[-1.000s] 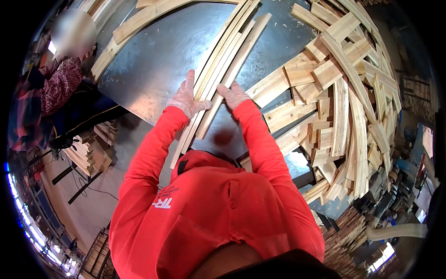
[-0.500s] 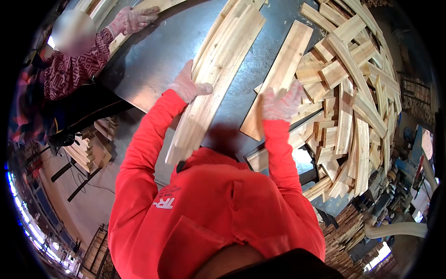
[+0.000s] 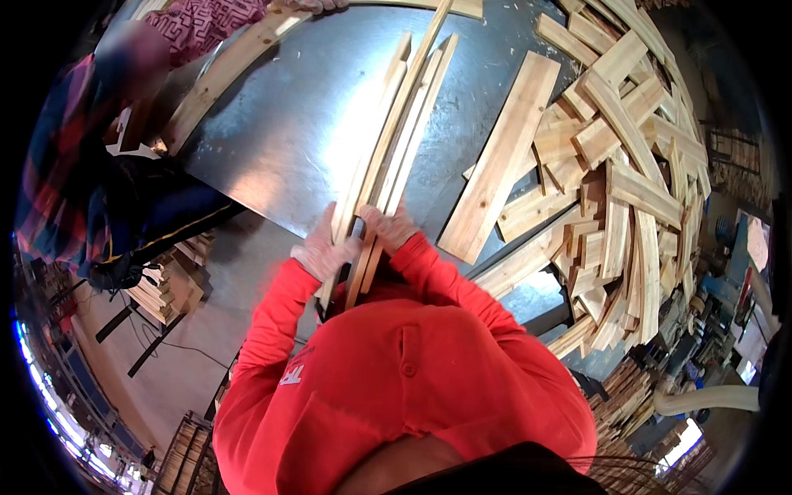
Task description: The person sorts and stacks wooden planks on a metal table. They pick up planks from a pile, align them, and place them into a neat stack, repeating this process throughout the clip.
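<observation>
Several long, narrow wooden boards (image 3: 381,148) stand on edge in a loose bundle, with gaps between their far ends. My left hand (image 3: 324,249), in a pale glove, is closed round the left side of the bundle at its near end. On the other side my right hand (image 3: 389,227), gloved too, grips the right-hand boards, its thumb toward the middle. To the right of the bundle a wide flat board (image 3: 501,157) lies slanted on the metal table (image 3: 318,107), untouched by either hand.
A large jumbled heap of short boards (image 3: 635,181) covers the table's right side. At the far left another person's patterned sleeve (image 3: 202,29) reaches over a long board (image 3: 223,78). Stacked wood pieces (image 3: 153,293) stand low on the left. A pale hose (image 3: 709,402) runs at lower right.
My right hand has left the wide board and moved left to the bundle. The boards in my hands have turned from flat to on edge. The other person's arm has moved farther away.
</observation>
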Available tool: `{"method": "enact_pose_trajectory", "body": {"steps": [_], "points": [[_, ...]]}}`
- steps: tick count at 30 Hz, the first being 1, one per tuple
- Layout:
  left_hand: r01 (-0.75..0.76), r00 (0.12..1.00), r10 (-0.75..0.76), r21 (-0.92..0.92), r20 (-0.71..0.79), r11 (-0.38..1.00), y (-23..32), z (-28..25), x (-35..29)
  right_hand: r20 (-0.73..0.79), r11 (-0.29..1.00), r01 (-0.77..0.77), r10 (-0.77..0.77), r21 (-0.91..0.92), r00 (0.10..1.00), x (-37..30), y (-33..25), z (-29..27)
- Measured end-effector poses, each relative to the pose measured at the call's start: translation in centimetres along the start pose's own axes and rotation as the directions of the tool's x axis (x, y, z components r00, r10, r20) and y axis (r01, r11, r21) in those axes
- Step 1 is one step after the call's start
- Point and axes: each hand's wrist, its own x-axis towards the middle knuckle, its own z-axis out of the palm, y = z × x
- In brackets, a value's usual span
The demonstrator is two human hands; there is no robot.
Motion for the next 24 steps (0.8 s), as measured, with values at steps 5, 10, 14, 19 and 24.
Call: {"method": "enact_pose_trajectory", "body": {"steps": [5, 10, 14, 19, 24], "points": [[0.296, 0.942, -0.235, 0.265, -0.241, 0.918, 2.2, 0.1, 2.3, 0.085, 0.367, -0.186, 0.609, -0.911, 0.788, 3.2, -11.6, 2.6], [0.401, 0.910, -0.315, 0.376, -0.271, 0.835, 7.4, -2.9, 4.9, 0.523, 0.500, 0.310, 0.369, -0.808, 0.768, 6.7, -10.1, -0.4], [0.196, 0.888, -0.010, 0.358, -0.460, 0.913, 2.1, -4.8, 4.5, -0.109, 0.183, -0.009, -0.541, -0.983, 0.834, 5.6, -13.2, -5.2], [0.193, 0.903, 0.071, 0.547, -0.423, 0.814, 1.4, -12.0, 4.4, -0.520, 0.249, -0.464, -0.256, -0.850, 0.815, 4.2, -12.9, -13.2], [0.452, 0.864, -0.098, 0.673, -0.495, 0.586, -2.3, -14.1, 4.9, -0.551, 0.212, -0.553, 0.073, -0.806, 0.831, 1.7, -18.7, -14.5]]}}
